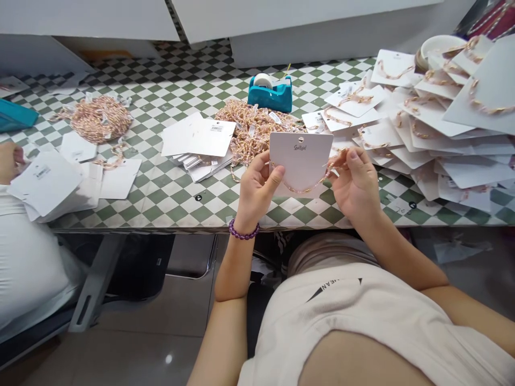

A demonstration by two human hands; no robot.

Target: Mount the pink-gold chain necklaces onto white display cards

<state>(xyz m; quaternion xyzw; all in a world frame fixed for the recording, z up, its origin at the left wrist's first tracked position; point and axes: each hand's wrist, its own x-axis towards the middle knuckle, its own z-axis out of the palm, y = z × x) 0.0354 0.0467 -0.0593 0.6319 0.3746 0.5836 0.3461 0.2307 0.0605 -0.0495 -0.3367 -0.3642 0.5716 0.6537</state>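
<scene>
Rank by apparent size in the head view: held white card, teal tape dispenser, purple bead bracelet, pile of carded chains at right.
Largest to smallest:
1. Pile of carded chains
2. Held white card
3. Teal tape dispenser
4. Purple bead bracelet
No close calls.

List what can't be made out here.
Head view:
- Held card: back faces away from the camera.
- Left hand: some fingertips hidden behind that card.
- Bead strand: end at the right hand too small, partly covered by it.
- Co-worker's hand: cut off by left edge.
- Barcode label: print too small.
</scene>
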